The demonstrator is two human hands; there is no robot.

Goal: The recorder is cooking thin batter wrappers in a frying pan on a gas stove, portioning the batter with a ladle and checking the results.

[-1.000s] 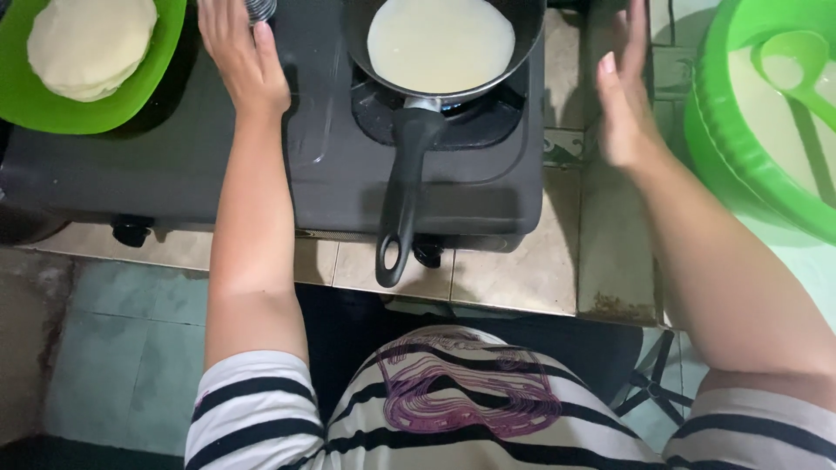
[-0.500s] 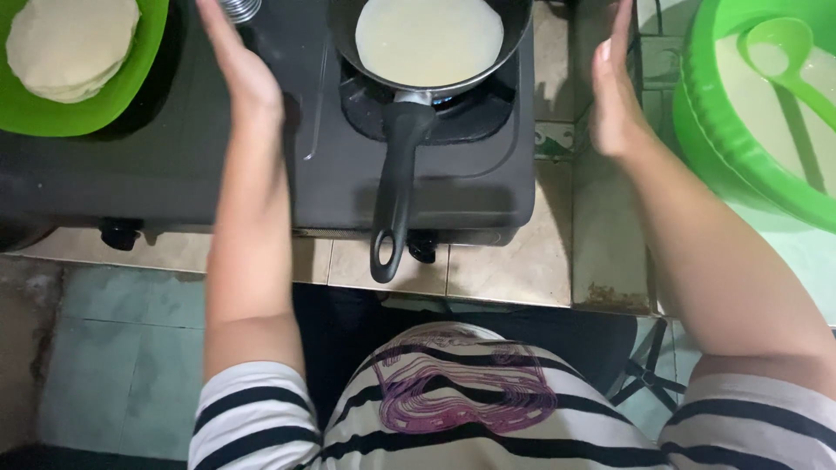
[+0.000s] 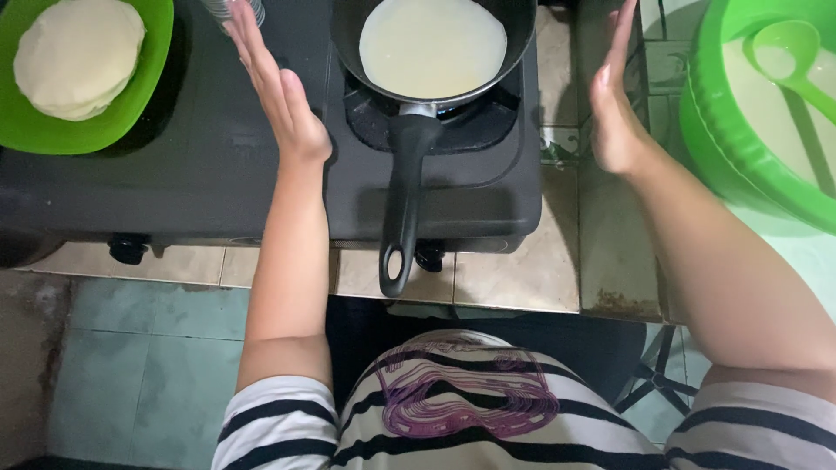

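A tiled counter (image 3: 522,283) carries a black gas stove (image 3: 200,174) (a green plate (image 3: 131,104) and a black frying pan (image 3: 409,174) sit on it) and a green bowl (image 3: 723,148).

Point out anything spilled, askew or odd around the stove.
Only the frying pan handle stands out: it juts past the stove front over the counter edge, towards the person. No spill shows; both hands are empty.
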